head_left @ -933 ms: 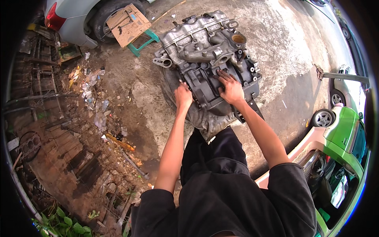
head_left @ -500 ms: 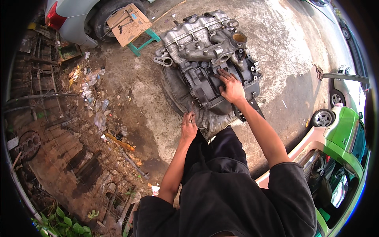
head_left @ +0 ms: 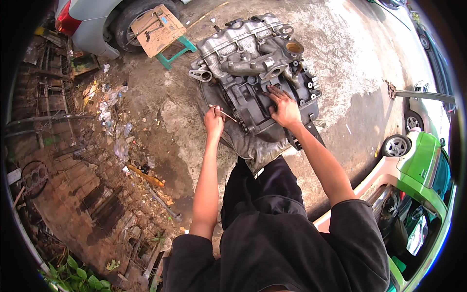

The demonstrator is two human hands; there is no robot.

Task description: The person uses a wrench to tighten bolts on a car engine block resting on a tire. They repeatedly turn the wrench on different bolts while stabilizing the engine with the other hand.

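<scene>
On a dark, wrinkled cloth (head_left: 262, 152) sits an engine (head_left: 245, 106), its silver valve cover (head_left: 232, 41) toward the cloth's far edge and its dark grey block toward the near edge, where one corner of the cloth points at the person's black trousers (head_left: 265, 184). Across the middle of the engine runs a silver intake manifold (head_left: 245, 67), with a round, brown-lined opening at its right end.

By the cloth's left edge, the left hand (head_left: 214, 121) is closed, pinching a thin metal rod (head_left: 229, 116) between thumb and fingers. The rod slants down to the right, and its tip comes up to the block's left side; whether it touches is too small to tell. The right hand (head_left: 285, 109) lies palm down on the block, just below the manifold, its fingers stretched forward and slightly parted, gripping nothing visible.

Beyond the cloth's far left side, a green stool (head_left: 181, 51) carries a wooden board (head_left: 168, 40), with dark metal tools (head_left: 154, 22) near the board's middle. Beside it stands a silver car (head_left: 92, 22) with a red tail light. Litter (head_left: 109, 104) is scattered over the ground to the left, and a green car (head_left: 419, 155) stands to the right.
</scene>
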